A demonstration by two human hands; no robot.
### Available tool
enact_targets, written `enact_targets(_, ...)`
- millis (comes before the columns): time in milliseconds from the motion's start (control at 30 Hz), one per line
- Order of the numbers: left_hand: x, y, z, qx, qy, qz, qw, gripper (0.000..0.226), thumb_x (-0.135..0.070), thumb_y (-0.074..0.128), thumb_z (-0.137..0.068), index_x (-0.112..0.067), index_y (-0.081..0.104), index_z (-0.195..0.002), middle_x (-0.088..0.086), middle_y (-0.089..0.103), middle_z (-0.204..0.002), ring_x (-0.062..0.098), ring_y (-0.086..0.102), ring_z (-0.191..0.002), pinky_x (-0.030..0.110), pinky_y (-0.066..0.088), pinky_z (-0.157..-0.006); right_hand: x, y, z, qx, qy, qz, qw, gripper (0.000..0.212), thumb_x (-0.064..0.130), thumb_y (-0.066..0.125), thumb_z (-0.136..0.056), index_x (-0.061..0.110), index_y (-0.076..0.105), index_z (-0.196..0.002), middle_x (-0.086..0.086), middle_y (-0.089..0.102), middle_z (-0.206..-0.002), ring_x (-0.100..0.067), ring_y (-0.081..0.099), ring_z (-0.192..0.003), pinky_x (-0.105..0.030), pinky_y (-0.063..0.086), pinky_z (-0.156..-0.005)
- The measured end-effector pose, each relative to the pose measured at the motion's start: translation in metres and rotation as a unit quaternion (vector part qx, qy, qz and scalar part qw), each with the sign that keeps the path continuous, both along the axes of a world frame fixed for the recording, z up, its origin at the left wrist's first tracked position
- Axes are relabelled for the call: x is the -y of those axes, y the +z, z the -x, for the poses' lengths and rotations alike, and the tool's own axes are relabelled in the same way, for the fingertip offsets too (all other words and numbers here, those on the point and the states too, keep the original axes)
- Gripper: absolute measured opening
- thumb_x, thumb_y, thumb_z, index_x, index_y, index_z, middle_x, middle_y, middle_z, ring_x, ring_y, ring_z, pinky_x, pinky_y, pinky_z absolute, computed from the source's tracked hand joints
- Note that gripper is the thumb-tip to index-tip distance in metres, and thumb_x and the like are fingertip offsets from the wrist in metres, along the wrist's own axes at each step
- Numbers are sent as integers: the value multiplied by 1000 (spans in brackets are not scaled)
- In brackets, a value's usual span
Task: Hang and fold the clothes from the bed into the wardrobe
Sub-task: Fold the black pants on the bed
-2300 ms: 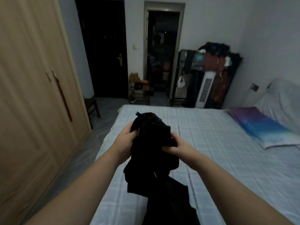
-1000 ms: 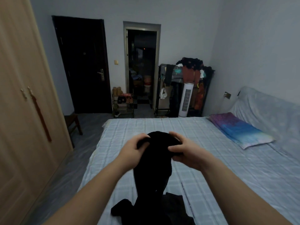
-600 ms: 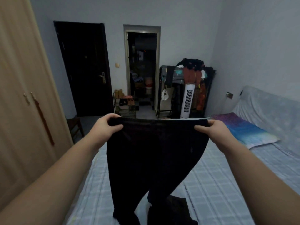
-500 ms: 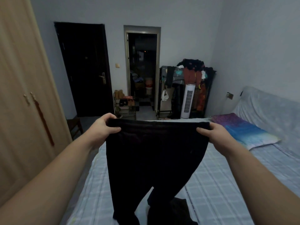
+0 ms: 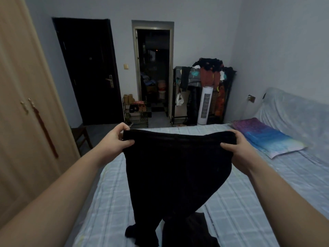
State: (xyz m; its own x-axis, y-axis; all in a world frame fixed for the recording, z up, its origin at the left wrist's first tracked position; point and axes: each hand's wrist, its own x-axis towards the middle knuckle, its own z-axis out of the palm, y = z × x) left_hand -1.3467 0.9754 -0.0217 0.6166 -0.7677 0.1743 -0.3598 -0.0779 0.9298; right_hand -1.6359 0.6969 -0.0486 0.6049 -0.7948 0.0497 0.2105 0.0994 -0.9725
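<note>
Head view, the only one available: a pair of black trousers [image 5: 174, 168] is held spread out in front of the body, above the near part of the bed [image 5: 240, 202]. The waistband is stretched level between the two hands. The left hand [image 5: 115, 139] is seen pinching the left end of the waistband, thumb in front and fingers curled behind the cloth; the right hand [image 5: 236, 148] is seen clamped on the right end in the same manner, thumb across the front. The legs hang limp, and the hems are trailing onto the checked sheet beside a second dark garment [image 5: 194, 230] lying there. The cloth is judged soft, light and without stiffness: it sags slightly between the hands and drapes straight down, so shape is kept only by tension at the waistband. Slipping is judged unlikely with a bunched edge pinched as it is. The waistband ends are judged the correct holding points; for folding, the two ends would best be brought together so the legs lie one on the other. The wardrobe [image 5: 23, 104] stands at left, doors closed.
</note>
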Motion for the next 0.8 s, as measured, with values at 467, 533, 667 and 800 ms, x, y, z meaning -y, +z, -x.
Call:
enact_targets(467, 5, -35, -25, -111, 8, -34, 993, 40, 6, 56, -95, -10, 55, -132, 7, 69, -110, 17, 71, -95, 24, 58, -77, 19, -28, 8, -166, 171, -26, 971, 16, -3, 67, -83, 11, 62, -90, -15, 66, -90, -27, 69, -80, -38, 53, -70)
enact_targets(533, 1, -47, -31, -198, -32, -97, 975, 27, 8, 54, -95, 5, 61, -122, 21, 70, -114, 31, 70, -103, 30, 59, -82, 19, -39, 12, -192, 221, -66, 954, 24, 0, 62, -88, 4, 64, -112, -19, 70, -111, -32, 69, -103, -41, 53, -86)
enact_targets(667, -8, -72, -39, -289, -64, -154, 943, 27, -2, 53, -98, 1, 64, -122, 21, 66, -125, 34, 63, -118, 44, 47, -106, 16, -65, 18, -159, 234, -153, 947, 42, 13, 53, -92, 0, 60, -131, -20, 63, -131, -33, 60, -123, -38, 56, -92)
enact_targets(800, -19, -87, -44, -354, -75, -134, 923, 38, -17, 67, -87, 1, 67, -121, 21, 62, -131, 32, 59, -123, 38, 47, -101, 20, -85, 22, -95, 222, -221, 945, 55, 17, 72, -78, -3, 62, -129, -23, 58, -136, -33, 59, -123, -38, 57, -90)
